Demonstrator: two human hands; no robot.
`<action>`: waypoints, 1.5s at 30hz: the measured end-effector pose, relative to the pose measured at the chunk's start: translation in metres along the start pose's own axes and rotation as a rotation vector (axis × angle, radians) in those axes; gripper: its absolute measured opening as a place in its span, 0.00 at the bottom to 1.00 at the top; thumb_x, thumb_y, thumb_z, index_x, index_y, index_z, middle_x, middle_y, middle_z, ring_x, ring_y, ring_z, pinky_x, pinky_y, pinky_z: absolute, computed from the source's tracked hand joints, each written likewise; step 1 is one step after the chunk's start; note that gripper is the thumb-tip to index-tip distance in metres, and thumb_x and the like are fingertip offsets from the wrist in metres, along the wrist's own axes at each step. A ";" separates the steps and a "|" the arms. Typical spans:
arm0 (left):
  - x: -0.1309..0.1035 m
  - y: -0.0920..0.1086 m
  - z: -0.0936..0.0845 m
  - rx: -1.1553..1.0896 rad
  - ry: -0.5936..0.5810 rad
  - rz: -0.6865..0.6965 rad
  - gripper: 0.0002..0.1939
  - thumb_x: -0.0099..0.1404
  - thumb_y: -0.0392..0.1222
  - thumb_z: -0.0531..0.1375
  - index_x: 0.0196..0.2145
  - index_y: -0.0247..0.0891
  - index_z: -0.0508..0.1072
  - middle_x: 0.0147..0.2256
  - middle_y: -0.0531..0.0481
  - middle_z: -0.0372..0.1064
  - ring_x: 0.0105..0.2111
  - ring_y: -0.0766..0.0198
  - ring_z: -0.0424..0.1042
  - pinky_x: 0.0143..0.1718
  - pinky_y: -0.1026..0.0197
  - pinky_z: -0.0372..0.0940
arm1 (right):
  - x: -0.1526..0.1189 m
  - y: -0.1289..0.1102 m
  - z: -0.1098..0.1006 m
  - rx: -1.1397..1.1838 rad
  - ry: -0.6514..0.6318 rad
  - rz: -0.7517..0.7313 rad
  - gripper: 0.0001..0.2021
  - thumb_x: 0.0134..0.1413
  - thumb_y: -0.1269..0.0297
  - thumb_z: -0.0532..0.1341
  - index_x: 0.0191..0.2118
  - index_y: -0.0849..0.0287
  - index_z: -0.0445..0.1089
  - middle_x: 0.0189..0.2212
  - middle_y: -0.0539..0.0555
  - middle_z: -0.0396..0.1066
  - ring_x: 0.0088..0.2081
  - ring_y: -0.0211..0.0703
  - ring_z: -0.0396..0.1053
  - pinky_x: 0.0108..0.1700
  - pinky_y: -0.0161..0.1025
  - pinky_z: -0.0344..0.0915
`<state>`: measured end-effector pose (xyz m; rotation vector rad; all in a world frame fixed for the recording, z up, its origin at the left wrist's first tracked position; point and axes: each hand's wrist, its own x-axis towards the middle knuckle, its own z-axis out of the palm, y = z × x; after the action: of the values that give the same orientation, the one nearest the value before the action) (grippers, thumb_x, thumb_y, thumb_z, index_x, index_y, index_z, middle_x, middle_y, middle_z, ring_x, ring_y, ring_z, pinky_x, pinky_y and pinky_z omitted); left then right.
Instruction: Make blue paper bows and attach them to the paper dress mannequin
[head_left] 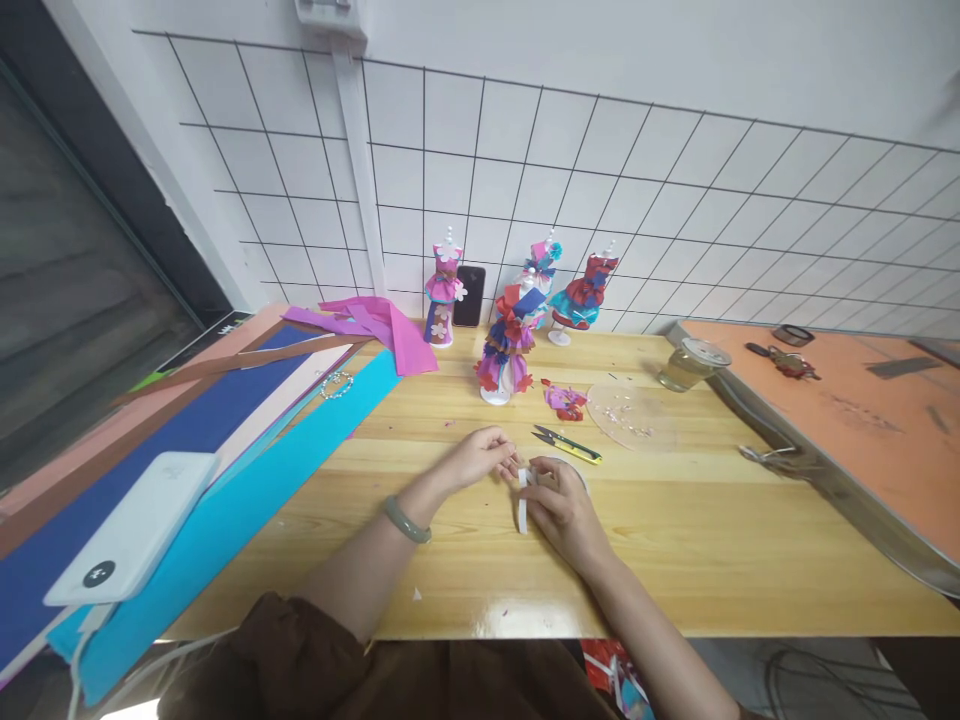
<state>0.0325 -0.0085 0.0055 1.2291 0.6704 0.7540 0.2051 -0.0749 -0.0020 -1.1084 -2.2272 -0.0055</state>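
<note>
The right hand (pixel 568 510) is pinching a narrow white strip (pixel 523 512) between thumb and fingers, on the near side of the thread snips (pixel 568 444), while the left hand (pixel 480 455) is curling its fingers close to the strip's upper end, nearer and to the left of the snips; whether those fingers are gripping anything, I cannot tell. As for progress, four miniature dress forms are standing beyond the snips, all wearing crepe-paper outfits, so much of the dressing appears done; the nearest dress form (pixel 506 345) is standing beyond and to the left of the snips. The strip is hanging apart from all four, so handling this piece looks unfinished, and where it belongs is not showing. The strip is lying against the right hand's fingertips, in the gap between the two hands, its lower end dangling over the bench (pixel 675 560). Crepe-paper scraps (pixel 566 402) are lying just beyond the snips, and a clear round sheet (pixel 604 432) is holding small beads to their right. Well to the left of the snips, a turquoise crepe-paper length (pixel 247 505) is stretching along the bench.
</note>
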 end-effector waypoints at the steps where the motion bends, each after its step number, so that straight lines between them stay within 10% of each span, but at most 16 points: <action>1: 0.000 0.000 0.001 -0.038 0.004 -0.020 0.16 0.54 0.50 0.56 0.28 0.33 0.61 0.28 0.46 0.67 0.24 0.68 0.68 0.28 0.62 0.63 | 0.000 -0.001 0.000 0.010 -0.012 0.001 0.09 0.49 0.71 0.55 0.34 0.54 0.71 0.44 0.57 0.59 0.43 0.46 0.60 0.41 0.45 0.61; 17: -0.002 0.002 0.003 -0.125 0.079 -0.134 0.14 0.55 0.47 0.57 0.29 0.33 0.59 0.29 0.46 0.68 0.26 0.67 0.71 0.34 0.59 0.66 | -0.001 -0.001 0.001 0.179 -0.086 0.076 0.14 0.48 0.74 0.52 0.36 0.54 0.71 0.45 0.57 0.60 0.43 0.45 0.61 0.42 0.45 0.61; 25: -0.002 0.001 0.004 -0.107 0.076 -0.132 0.14 0.56 0.48 0.56 0.28 0.33 0.58 0.28 0.48 0.66 0.24 0.67 0.71 0.29 0.61 0.67 | 0.001 0.019 -0.004 0.483 0.073 0.482 0.08 0.50 0.68 0.51 0.31 0.59 0.68 0.35 0.56 0.68 0.39 0.44 0.65 0.44 0.43 0.60; 29: -0.003 0.003 0.005 -0.062 0.070 -0.119 0.13 0.57 0.47 0.55 0.29 0.33 0.59 0.33 0.46 0.65 0.23 0.68 0.71 0.29 0.60 0.67 | 0.018 0.017 -0.008 0.595 -0.047 0.647 0.13 0.49 0.60 0.55 0.37 0.62 0.68 0.35 0.58 0.71 0.37 0.46 0.67 0.40 0.41 0.62; 36: -0.003 0.001 0.001 0.005 0.027 -0.122 0.13 0.58 0.49 0.53 0.32 0.35 0.59 0.29 0.47 0.66 0.24 0.66 0.71 0.29 0.58 0.67 | 0.049 0.013 -0.011 0.702 -0.400 0.382 0.17 0.53 0.55 0.51 0.28 0.61 0.71 0.31 0.54 0.69 0.35 0.42 0.66 0.40 0.37 0.59; 45: -0.003 0.000 0.001 0.037 0.014 -0.098 0.15 0.58 0.51 0.52 0.33 0.35 0.59 0.26 0.50 0.65 0.24 0.65 0.71 0.30 0.57 0.67 | 0.045 0.019 0.002 0.904 -0.386 0.505 0.15 0.50 0.54 0.55 0.28 0.62 0.68 0.28 0.52 0.66 0.31 0.37 0.63 0.37 0.34 0.58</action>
<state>0.0311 -0.0112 0.0060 1.2162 0.7537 0.6721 0.1983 -0.0297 0.0158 -1.1282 -1.8061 1.3712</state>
